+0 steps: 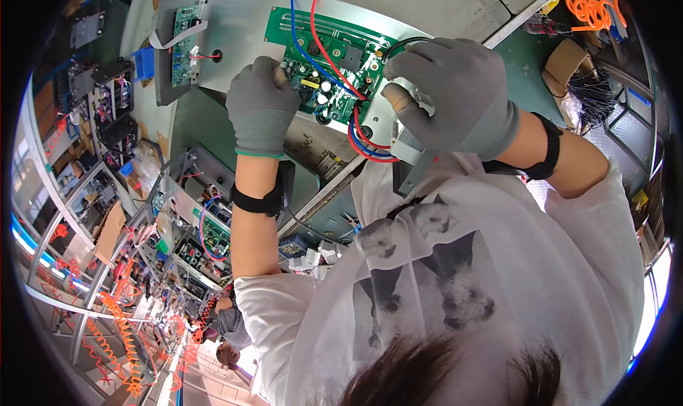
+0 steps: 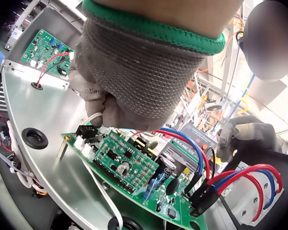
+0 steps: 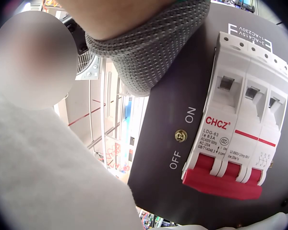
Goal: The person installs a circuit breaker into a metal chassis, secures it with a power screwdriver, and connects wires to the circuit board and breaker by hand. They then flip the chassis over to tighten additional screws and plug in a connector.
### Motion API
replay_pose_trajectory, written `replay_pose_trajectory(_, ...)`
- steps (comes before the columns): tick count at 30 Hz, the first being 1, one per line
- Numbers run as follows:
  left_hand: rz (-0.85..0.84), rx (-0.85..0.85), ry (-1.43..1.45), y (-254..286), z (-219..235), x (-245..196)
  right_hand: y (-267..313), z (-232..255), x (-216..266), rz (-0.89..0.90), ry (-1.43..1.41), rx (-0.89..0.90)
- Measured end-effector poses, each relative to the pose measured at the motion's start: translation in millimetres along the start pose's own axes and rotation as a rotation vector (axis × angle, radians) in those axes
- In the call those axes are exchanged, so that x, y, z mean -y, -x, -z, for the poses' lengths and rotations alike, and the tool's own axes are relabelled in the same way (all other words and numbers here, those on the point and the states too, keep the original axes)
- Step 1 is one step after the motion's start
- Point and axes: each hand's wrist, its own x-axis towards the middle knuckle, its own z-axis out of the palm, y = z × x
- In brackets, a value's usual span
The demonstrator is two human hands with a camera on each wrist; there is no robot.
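My left hand [image 1: 263, 96], in a grey glove, has its fingers curled at the left edge of a green circuit board [image 1: 324, 32]. In the left wrist view a white cable [image 2: 93, 116] shows between its fingertips, just above a black socket [image 2: 87, 131] on the board. My right hand [image 1: 459, 96], gloved too, is bent over the board's right side, thumb and forefinger apart. Seen from the left wrist, it is above a dark panel [image 2: 273, 160]; I cannot tell whether it holds anything. A white circuit breaker [image 3: 242, 115] with a red lever [image 3: 223, 184] is on that panel.
Red [image 1: 324, 43] and blue wires [image 1: 293, 18] cross the board and loop toward my body. The metal chassis [image 1: 235, 22] carries a second green board [image 1: 186, 46] at its left end. A cardboard box [image 1: 565, 68] and black cables [image 1: 594, 96] are at the right.
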Motion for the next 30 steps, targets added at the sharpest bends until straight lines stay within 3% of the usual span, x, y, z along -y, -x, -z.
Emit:
replay_pose_trajectory(3, 0.023, 0.08, 0.038, -7, 4, 2, 0, -2, -1, -0.002, 0.007, -0.002)
replay_pose_trajectory(5, 0.122, 0.183, 0.278, -16, 10, 3, 0, -3, 0, 0.005, -0.002, -0.016)
replay_pose_trajectory(12, 0.111, 0.386, 0.128, -44, 22, 1, -2, -3, 1, 0.008, 0.007, -0.017)
replay_pose_trajectory(14, 0.238, 0.572, 0.174, -49, 32, -3, -2, -3, 1, 0.006, 0.007, -0.018)
replay_pose_trajectory(15, 0.236, 0.572, 0.174, -48, 31, 0, -1, -2, 0, 0.002, 0.008, -0.006)
replay_pose_trajectory(17, 0.262, 0.472, 0.48, -38, 22, 20, -1, 0, -1, 0.001, 0.01, 0.002)
replay_pose_trajectory(21, 0.318, 0.33, 0.76, -13, -13, 58, -1, 1, -1, 0.004, -0.003, 0.007)
replay_pose_trajectory(23, 0.387, 0.082, 0.986, 2, -15, 49, -1, 3, 2, 0.018, 0.01, 0.031)
replay_pose_trajectory(25, 0.35, 0.035, 0.902, 5, -5, 36, -3, 8, 3, -0.009, 0.006, 0.163)
replay_pose_trajectory(26, 0.368, 0.034, 1.017, 8, -5, 34, -6, 13, 2, -0.082, -0.033, 0.358)
replay_pose_trajectory(27, 0.386, 0.027, 1.134, 11, -7, 32, -15, 18, 2, -0.039, -0.024, 0.362)
replay_pose_trajectory(30, 0.316, -0.108, 1.038, 13, -20, 21, -60, 28, 7, 0.025, -0.106, 0.611)
